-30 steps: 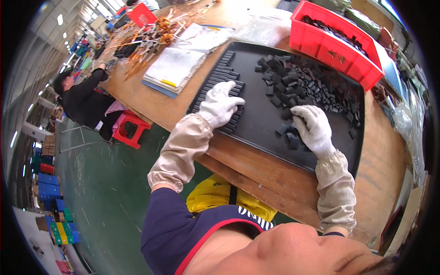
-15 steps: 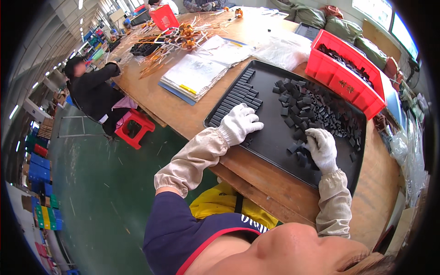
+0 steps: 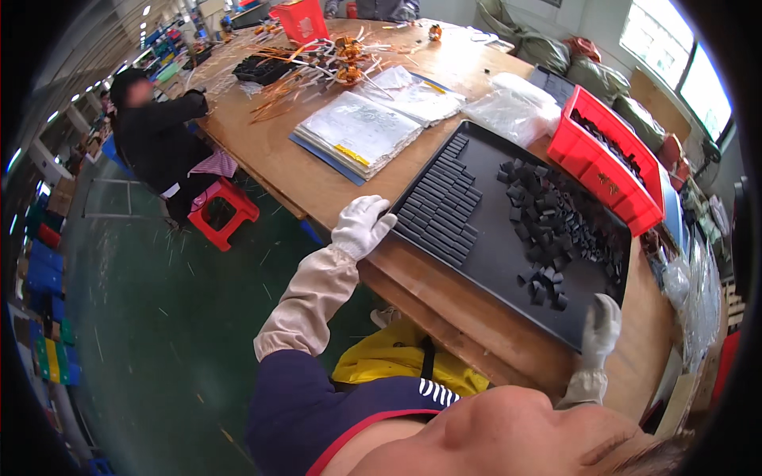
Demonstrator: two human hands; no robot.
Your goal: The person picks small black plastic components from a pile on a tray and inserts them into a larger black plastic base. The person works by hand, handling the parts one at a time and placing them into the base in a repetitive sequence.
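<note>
A shallow black tray (image 3: 508, 274) lies on the wooden table in front of me. Short black tubes (image 3: 440, 202) are lined up in close rows along its left side, while a loose heap of similar pieces (image 3: 548, 214) covers much of the right. My left hand (image 3: 359, 228), in a white glove, is closed at the tray's near left corner, thumb at the rim. At the near right corner my right hand (image 3: 601, 327), gloved too, holds the tray's edge; part of its grip is hidden. No tube shows in either hand.
A red bin (image 3: 607, 166) of black pieces stands beyond the tray's right side. Papers on a blue folder (image 3: 357, 131), clear plastic bags (image 3: 512, 111) and orange-and-white wired parts (image 3: 349, 59) lie farther off. A person in black (image 3: 155, 135) sits at left by a red stool (image 3: 224, 213).
My left hand has gone from over the tube rows out to the tray's left corner. My right hand has left the loose pieces for the right corner. The view has shifted somewhat.
</note>
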